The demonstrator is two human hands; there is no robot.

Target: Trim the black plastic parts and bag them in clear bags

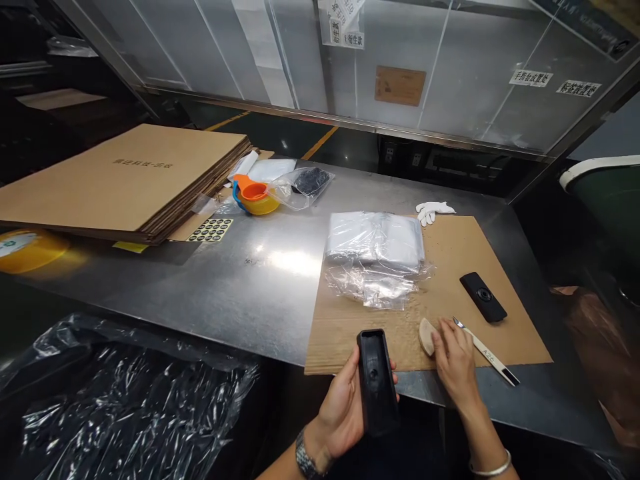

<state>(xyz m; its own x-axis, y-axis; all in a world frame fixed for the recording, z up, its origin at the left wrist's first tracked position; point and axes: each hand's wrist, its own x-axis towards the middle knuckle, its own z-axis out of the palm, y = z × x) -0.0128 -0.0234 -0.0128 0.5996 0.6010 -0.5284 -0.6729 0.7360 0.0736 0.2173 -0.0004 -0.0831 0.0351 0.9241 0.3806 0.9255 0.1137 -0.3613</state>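
My left hand (345, 400) is wrapped round a hollow black rectangular shell (377, 383), its open side facing up. My right hand (456, 360) is at the cardboard's front edge, thumb and fingers closed on the edge of a beige rounded pad (426, 337). I cannot tell what the pad is made of. Just right of that hand lies a pale-handled craft knife (487, 353) marked A26. Another black rectangular piece (483, 297) with a round ring in its middle rests further right on the cardboard sheet (350, 340).
A stack of clear plastic bags (375, 240) lies on the cardboard, a white glove (434, 211) behind it. Left on the metal table (260, 280) are flat cartons (130, 173), orange and yellow cups (256, 197), a sticker sheet (211, 230) and a tape roll (35, 250). Black plastic film (135, 400) fills the lower left.
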